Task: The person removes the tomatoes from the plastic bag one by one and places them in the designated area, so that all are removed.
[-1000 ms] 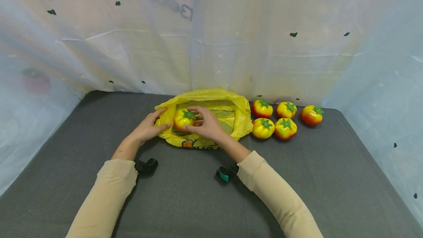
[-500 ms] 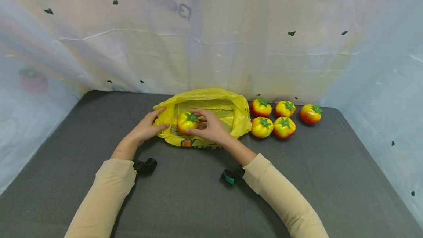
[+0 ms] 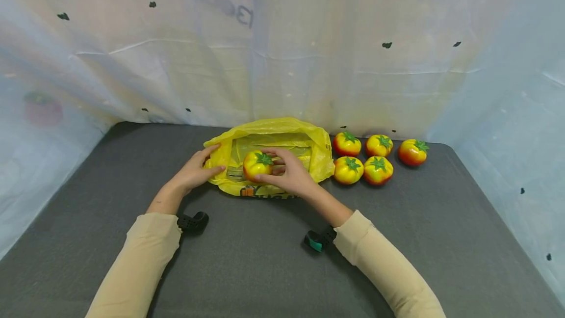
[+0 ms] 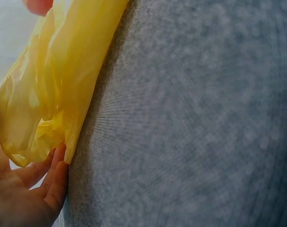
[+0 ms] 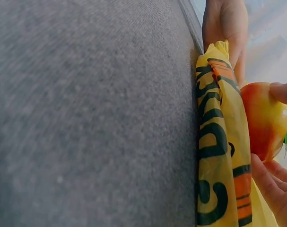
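A yellow plastic bag (image 3: pixel 324 161) lies on the dark grey table, its wide mouth facing up. My left hand (image 3: pixel 194 171) holds the bag's left end, thumb and fingers either side of the rim. In the left wrist view, the fingers (image 4: pixel 56 187) of that hand lie against the crumpled plastic. My right hand (image 3: pixel 289 173) grips a yellow-red tomato (image 3: pixel 255 167) with a green leafy top, over the bag's mouth. Seen from the right wrist, the tomato (image 5: pixel 264 118) sits above the printed side of the bag, between thumb and fingers.
Several more yellow-red tomatoes (image 3: pixel 378 171) stand in a group right of the bag, the nearest ones close to its edge. A pale plastic sheet (image 3: pixel 300 43) hangs behind the table and along both sides. Dark bands with cameras (image 3: pixel 194 222) sit on both wrists.
My right hand has shifted right and slightly toward me with the tomato, from the left part of the bag's mouth to nearer its middle. My left hand stays at the bag's left end.
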`<state>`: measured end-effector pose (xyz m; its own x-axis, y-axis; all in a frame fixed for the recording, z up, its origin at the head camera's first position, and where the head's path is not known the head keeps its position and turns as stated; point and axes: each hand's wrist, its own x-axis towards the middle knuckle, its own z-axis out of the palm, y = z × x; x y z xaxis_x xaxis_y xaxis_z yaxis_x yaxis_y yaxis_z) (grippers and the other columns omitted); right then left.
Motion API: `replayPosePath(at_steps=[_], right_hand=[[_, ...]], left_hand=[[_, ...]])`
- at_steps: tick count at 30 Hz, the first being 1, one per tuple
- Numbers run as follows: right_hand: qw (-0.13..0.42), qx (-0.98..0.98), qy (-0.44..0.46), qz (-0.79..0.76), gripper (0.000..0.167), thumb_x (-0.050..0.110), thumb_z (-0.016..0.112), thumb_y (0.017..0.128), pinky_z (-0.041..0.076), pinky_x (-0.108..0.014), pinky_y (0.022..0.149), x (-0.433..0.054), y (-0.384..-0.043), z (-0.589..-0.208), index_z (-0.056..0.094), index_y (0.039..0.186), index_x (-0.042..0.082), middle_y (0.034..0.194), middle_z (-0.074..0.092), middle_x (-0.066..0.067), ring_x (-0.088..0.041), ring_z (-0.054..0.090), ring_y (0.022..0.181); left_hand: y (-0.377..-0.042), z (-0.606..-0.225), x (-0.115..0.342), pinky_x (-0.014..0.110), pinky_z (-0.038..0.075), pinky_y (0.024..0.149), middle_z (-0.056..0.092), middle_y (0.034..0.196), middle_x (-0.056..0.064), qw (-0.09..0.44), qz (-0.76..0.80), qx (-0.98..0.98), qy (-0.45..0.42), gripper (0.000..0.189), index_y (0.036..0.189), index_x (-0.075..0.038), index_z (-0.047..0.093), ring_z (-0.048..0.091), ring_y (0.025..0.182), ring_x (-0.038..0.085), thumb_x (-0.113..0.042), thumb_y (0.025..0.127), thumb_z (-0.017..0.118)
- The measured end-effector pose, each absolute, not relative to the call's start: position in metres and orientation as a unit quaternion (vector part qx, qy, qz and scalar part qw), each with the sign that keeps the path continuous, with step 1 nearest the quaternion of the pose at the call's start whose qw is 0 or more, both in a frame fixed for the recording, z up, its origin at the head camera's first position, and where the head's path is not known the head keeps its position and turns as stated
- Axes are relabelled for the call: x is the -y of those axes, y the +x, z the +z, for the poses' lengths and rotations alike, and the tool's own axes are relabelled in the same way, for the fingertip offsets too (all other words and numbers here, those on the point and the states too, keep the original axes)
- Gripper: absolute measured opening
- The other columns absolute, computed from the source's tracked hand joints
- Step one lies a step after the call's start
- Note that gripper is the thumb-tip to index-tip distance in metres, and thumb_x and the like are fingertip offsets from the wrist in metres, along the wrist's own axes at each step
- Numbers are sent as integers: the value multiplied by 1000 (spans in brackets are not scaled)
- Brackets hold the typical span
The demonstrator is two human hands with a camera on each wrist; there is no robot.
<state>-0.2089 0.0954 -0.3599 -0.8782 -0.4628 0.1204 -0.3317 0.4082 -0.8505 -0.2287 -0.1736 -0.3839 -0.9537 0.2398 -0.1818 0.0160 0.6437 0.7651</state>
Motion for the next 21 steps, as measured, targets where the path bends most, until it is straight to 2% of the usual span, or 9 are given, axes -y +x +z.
replayPosePath(at_steps=[17, 21], right_hand=[[43, -839, -234, -489, 60, 22, 76, 84, 52, -43, 93, -117, -199, -355, 51, 138, 15, 139, 50, -9, -32, 57, 119], [40, -840, -228, -491, 60, 23, 76, 84, 52, -42, 93, -122, -197, -356, 51, 138, 18, 139, 50, -5, -29, 57, 118]], left_hand=[[-230, -385, 175, 64, 26, 108, 7, 157, 26, 138, 418, -896, 66, 71, 156, -15, 12, 15, 142, 48, -27, 99, 53], [-230, -385, 175, 63, 26, 109, 7, 157, 27, 139, 417, -896, 64, 72, 156, -15, 12, 15, 142, 48, -28, 99, 53]])
